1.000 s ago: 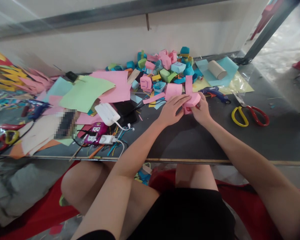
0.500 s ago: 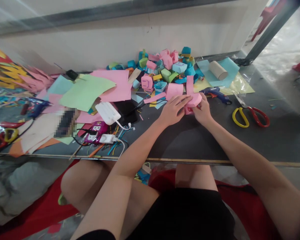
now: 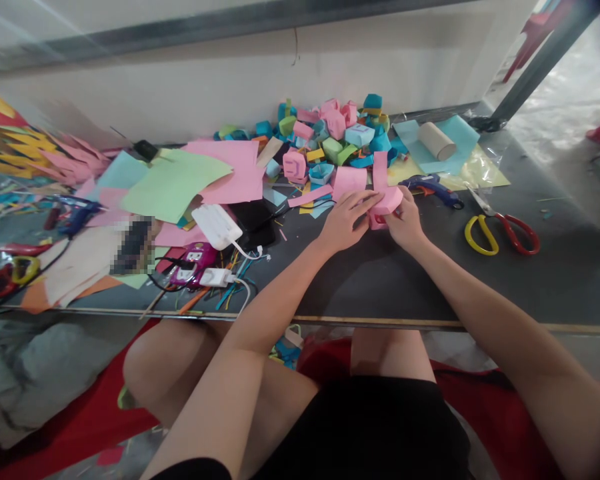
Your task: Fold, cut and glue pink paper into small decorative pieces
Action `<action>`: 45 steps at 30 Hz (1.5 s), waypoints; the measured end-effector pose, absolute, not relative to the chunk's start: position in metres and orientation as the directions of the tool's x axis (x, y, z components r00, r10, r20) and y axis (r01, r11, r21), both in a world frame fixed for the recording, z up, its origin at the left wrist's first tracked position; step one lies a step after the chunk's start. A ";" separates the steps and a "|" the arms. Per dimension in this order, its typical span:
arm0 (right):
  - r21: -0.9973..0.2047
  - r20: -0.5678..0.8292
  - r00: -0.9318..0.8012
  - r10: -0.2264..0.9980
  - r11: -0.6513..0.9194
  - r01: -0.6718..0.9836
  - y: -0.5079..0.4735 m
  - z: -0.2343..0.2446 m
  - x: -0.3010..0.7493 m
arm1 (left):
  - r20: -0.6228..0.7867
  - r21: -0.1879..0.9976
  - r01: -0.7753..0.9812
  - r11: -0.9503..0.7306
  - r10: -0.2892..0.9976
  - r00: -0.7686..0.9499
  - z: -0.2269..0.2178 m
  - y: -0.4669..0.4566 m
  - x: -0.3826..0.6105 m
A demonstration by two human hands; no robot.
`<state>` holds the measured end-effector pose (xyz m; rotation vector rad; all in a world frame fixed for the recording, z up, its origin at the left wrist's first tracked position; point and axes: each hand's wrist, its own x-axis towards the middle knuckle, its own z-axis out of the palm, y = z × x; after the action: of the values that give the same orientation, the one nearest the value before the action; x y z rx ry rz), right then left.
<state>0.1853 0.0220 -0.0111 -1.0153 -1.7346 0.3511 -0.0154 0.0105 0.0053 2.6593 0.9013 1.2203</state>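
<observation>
Between my hands is a small folded pink paper box [image 3: 389,201], a little above the dark table. My left hand [image 3: 347,220] is closed on its left side, with the fingertips pressing the paper. From the right, my right hand [image 3: 407,219] grips the box, the thumb beneath and the fingers behind it partly hidden. Just beyond stand a pink paper strip [image 3: 380,170] and a curled pink paper piece [image 3: 350,181]. A blue glue gun [image 3: 437,190] lies to the right of my right hand, and scissors [image 3: 495,223] with yellow and red handles lie farther right.
A pile of colored paper boxes [image 3: 333,133] sits against the wall. To its right, a cardboard tube [image 3: 436,141] rests on blue paper. Paper sheets [image 3: 175,180], a white power bank [image 3: 216,227] and a purple power strip [image 3: 194,265] cover the left side. The table's front edge [image 3: 380,322] runs before me.
Both hands keep nearly the same hold on the pink box. The view has shifted very slightly; nothing else has visibly moved.
</observation>
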 end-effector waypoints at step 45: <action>-0.655 0.611 0.039 0.791 0.477 0.586 0.010 0.008 0.181 | 0.494 0.715 0.411 -0.566 0.824 0.276 -0.001 0.008 -0.009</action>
<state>0.1808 0.0100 0.0079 -1.2043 -1.6471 0.2368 -0.0093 0.0078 -0.0012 2.1007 1.1102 1.2253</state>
